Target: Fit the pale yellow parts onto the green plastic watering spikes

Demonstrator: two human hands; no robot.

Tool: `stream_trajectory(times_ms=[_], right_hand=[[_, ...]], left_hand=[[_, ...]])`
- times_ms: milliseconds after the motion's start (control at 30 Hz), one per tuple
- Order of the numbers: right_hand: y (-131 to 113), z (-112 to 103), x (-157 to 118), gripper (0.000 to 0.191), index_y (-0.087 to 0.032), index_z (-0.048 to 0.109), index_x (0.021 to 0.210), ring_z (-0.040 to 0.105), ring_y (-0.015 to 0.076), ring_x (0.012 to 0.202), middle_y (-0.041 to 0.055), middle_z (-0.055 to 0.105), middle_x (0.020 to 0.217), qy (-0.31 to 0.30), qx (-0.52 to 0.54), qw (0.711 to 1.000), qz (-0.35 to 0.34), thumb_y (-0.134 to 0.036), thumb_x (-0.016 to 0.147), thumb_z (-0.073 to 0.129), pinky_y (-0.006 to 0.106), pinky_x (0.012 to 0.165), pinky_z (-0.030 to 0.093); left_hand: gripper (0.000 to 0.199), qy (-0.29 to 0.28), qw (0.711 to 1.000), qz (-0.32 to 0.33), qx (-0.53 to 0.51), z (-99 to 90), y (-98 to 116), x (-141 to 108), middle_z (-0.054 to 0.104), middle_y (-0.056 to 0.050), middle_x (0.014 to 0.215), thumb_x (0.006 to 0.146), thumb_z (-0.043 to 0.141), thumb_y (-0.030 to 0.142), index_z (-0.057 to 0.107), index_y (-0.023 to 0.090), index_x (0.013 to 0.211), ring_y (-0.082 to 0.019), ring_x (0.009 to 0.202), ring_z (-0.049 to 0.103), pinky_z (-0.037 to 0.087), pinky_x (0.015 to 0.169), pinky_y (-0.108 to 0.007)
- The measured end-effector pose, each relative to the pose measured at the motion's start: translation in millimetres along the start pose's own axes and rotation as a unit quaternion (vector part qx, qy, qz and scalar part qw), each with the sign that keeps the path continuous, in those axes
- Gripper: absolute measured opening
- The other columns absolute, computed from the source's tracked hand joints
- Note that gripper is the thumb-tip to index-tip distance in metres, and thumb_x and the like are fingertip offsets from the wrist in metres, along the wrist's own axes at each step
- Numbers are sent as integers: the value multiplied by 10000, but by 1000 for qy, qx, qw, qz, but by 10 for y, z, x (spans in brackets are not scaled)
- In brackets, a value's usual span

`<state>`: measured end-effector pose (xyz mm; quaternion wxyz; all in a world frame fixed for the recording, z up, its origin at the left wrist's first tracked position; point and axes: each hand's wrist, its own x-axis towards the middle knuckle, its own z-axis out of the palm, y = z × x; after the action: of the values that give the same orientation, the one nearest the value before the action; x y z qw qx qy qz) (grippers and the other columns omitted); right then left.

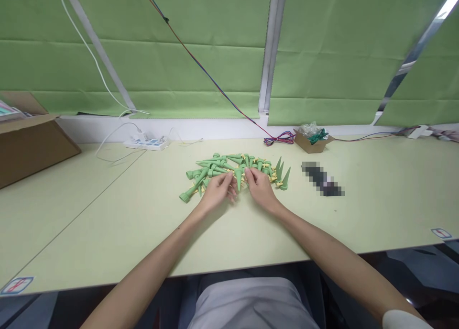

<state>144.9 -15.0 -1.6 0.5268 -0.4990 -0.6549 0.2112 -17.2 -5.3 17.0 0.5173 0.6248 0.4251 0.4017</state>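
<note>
Working above the pale table [244, 243], at the near side of the heap of green spikes [217, 168], the left hand [219, 189] and right hand [260, 188] pinch one green spike [238, 179] between them, its long axis running tip-first toward the table's near edge, neither hand clearly nearer.

Left fingers [228, 178] and right fingers [250, 177] hold green spike [239, 179], tip down; more spikes [217, 167] heaped on table [236, 238].
</note>
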Motion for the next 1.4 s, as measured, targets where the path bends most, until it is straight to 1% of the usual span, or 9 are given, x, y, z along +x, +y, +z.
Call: stream_trajectory(times_ms=[133,333,667,833,1000,1133,1267,1333,1400], right_hand=[[3,12,-13,401,-226,385,703,395,137,584,-40,414,615,-29,-11,999,-18,-471,1021,375,273,598,298],[27,21,-10,393,-224,374,705,392,137,582,-39,423,612,-35,-12,999,-25,-460,1020,373,266,593,288],[21,20,-1,426,-219,420,696,433,153,601,-9,501,639,-48,2,999,-3,-480,1021,331,283,614,315],[54,31,20,456,-225,418,664,439,160,585,0,488,617,-55,21,998,12,-500,1015,323,296,601,327],[88,71,26,456,-232,409,667,440,163,585,-5,460,598,-48,54,997,16,-519,1013,334,292,569,325],[63,73,10,440,-234,399,697,427,156,590,-17,442,603,-30,68,997,14,-536,1012,349,281,561,318],[11,32,1,428,-228,401,705,422,146,595,-22,444,628,-4,46,999,2,-515,1020,355,281,585,316],[-8,11,-1,415,-225,412,714,426,143,595,-23,453,638,6,32,999,-7,-497,1023,359,281,594,316],[-20,-1,-3,401,-225,408,720,421,141,587,-27,450,634,7,21,1000,-17,-481,1025,362,279,596,312]], left_hand=[[517,-59,992,-64,-95,14,25,-20,570,-38,696,849,602,662,557,161,729,-146,580,601,494,492,-272],[473,-74,995,-23,-63,8,7,-28,582,-21,645,838,653,618,593,159,737,-128,552,580,503,546,-279],[389,-1,984,103,148,-31,68,-67,592,6,662,820,677,527,507,194,711,-126,527,552,409,477,-248],[346,24,965,161,207,-54,-5,-37,532,18,636,856,643,463,492,196,696,-135,586,548,406,538,-253],[257,49,939,219,260,-60,-68,-13,585,-16,786,908,589,407,568,184,784,-134,670,556,432,606,-259],[242,49,945,198,257,-36,-75,-8,615,-30,888,904,592,432,599,191,919,-135,688,575,459,603,-258],[375,46,957,168,234,-17,-40,-22,639,-56,1042,822,678,509,594,204,1024,-143,716,617,473,579,-259],[412,54,962,154,220,-19,-5,-35,649,-53,1035,803,686,548,581,207,1008,-141,698,620,463,559,-255],[415,67,969,131,198,-29,31,-43,662,-42,921,831,633,602,580,200,918,-134,632,600,442,528,-255]])
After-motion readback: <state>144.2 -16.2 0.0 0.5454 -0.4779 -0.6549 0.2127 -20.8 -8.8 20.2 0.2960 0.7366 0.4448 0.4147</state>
